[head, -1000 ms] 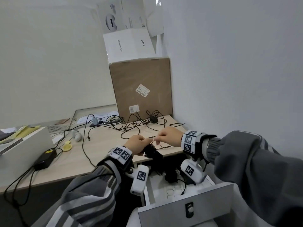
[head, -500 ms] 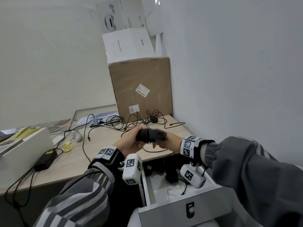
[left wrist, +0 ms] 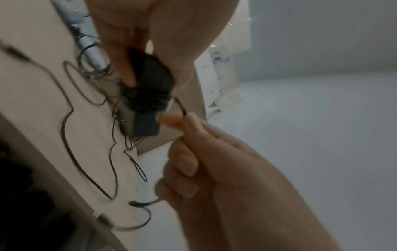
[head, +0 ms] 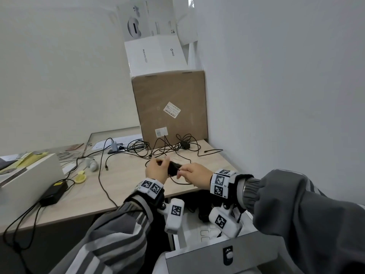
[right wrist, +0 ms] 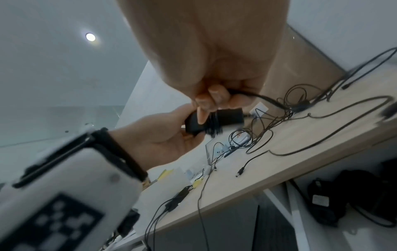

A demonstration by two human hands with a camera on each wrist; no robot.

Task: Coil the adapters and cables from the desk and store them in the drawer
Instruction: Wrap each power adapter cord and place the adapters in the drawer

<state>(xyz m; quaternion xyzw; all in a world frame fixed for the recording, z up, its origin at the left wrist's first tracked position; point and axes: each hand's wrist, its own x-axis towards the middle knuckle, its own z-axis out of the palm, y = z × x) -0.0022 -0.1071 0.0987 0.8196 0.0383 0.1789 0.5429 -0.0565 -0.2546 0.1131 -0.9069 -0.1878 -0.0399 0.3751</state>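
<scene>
White walls [head: 276, 76] meeting at a corner; round ceiling light [right wrist: 90, 37] lit; pale wood desk [head: 122, 186] set into the corner; glass partition [head: 110, 135] standing along the desk's far edge.

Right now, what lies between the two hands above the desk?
A black adapter with cable wound round it, gripped by the left hand; the right hand pinches its cable. Head view shows it.

My head camera looks down and forward over the pale wooden desk [head: 126, 186]. Each wrist camera sits close behind my fingers, tilted, somewhat blurred. All three share the black cable-wrapped adapter [head: 173, 168] [left wrist: 148, 88] [right wrist: 214, 121], apparently.
</scene>
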